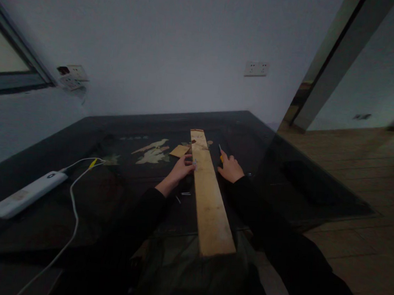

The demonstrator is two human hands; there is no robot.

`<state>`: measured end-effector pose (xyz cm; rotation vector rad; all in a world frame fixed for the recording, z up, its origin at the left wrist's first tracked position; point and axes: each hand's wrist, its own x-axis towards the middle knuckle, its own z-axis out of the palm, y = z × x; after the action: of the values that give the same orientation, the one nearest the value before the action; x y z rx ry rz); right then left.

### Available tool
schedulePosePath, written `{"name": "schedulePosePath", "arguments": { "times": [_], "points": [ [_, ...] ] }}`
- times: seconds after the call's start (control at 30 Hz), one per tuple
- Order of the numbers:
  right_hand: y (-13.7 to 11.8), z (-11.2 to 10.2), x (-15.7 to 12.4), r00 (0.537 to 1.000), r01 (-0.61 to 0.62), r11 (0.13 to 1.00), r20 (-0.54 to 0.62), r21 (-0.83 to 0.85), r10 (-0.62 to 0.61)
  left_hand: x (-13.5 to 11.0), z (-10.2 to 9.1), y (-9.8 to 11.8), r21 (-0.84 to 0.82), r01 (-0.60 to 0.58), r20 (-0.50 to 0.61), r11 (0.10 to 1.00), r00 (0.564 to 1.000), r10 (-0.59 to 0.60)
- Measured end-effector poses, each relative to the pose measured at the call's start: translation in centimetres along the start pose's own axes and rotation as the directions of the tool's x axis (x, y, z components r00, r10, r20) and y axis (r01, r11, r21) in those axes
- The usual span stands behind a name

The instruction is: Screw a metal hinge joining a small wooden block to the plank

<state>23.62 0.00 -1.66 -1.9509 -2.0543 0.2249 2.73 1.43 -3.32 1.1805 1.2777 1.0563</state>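
A long, narrow wooden board [210, 198] lies lengthwise in front of me, its near end reaching past the table's front edge. At the board's left edge is my left hand [180, 170], thumb and fingers bent close together around a small pale thing too blurred to name. To the right of the board, my right hand [232, 168] is closed around a slim yellow-handled tool [221, 158], its thin metal end pointing away from me. Just beyond my left hand lies a small square of wood [179, 151]. Several thin metal pieces like nails [185, 193] are on the table below it.
The dark table [144, 125] carries a printed bird-and-leaf pattern and meets a white wall. On its left lies a white power strip [28, 193] with a cable [76, 210] running off the front. A flat dark object [305, 179] rests at the right.
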Motion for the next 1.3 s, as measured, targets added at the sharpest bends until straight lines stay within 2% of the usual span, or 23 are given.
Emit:
{"name": "schedulePosePath", "arguments": {
  "times": [0.17, 0.37, 0.43, 0.53, 0.63, 0.7, 0.77, 0.83, 0.9, 0.97, 1.07, 1.17, 1.3],
  "points": [
    [-0.7, -0.5, -0.3, 1.0, -0.017, 1.0, -0.002, -0.009, 0.017, -0.2, 0.0, 0.1, -0.005, 0.0, -0.003, 1.0, 1.0, 0.0],
    [-0.2, -1.5, -0.3, 0.999, -0.026, 1.0, -0.035, 0.009, 0.026, -0.2, 0.0, 0.0, -0.041, -0.001, 0.014, 0.999, 1.0, 0.001],
    [0.2, -2.0, 0.0, 0.995, -0.032, 0.998, -0.091, 0.045, 0.036, -0.2, -0.1, 0.0, -0.041, -0.005, 0.023, 0.999, 1.0, 0.006],
    [1.1, -3.1, 0.5, 0.966, -0.013, 0.99, -0.254, 0.14, 0.049, -0.5, -0.1, 0.2, -0.034, -0.003, 0.022, 0.999, 1.0, 0.004],
    [1.6, -4.6, 1.1, 0.886, 0.043, 0.96, -0.455, 0.278, 0.093, -0.9, 0.0, 0.6, -0.024, -0.017, 0.012, 1.0, 1.0, 0.017],
    [1.5, -5.8, 1.8, 0.799, 0.148, 0.917, -0.591, 0.371, 0.111, -1.1, 0.0, 0.7, -0.026, -0.036, 0.028, 0.999, 0.999, 0.037],
    [1.0, -7.1, 2.7, 0.699, 0.309, 0.836, -0.704, 0.453, 0.124, -1.2, 0.0, 0.8, -0.021, -0.055, 0.051, 0.998, 0.997, 0.056],
    [0.2, -8.2, 3.7, 0.615, 0.452, 0.737, -0.774, 0.502, 0.15, -1.2, 0.0, 0.7, 0.001, -0.059, 0.055, 0.998, 0.997, 0.059],
    [-0.7, -9.0, 4.5, 0.574, 0.537, 0.671, -0.804, 0.511, 0.153, -1.2, 0.0, 0.7, 0.009, -0.055, 0.046, 0.998, 0.997, 0.054],
    [-1.6, -9.2, 5.0, 0.582, 0.58, 0.622, -0.802, 0.526, 0.136, -1.3, 0.0, 0.7, -0.013, -0.055, 0.048, 0.998, 0.997, 0.055],
    [-2.8, -8.3, 4.9, 0.642, 0.588, 0.561, -0.758, 0.583, 0.114, -1.4, 0.1, 0.7, -0.057, -0.055, 0.06, 0.997, 0.996, 0.059],
    [-3.7, -6.9, 4.3, 0.691, 0.566, 0.543, -0.716, 0.62, 0.098, -1.5, 0.2, 0.8, -0.064, -0.049, 0.048, 0.997, 0.998, 0.052],
    [-4.6, -5.6, 3.6, 0.723, 0.559, 0.535, -0.688, 0.634, 0.06, -1.4, 0.2, 0.8, -0.053, -0.05, 0.036, 0.997, 0.998, 0.052]
  ]
}}
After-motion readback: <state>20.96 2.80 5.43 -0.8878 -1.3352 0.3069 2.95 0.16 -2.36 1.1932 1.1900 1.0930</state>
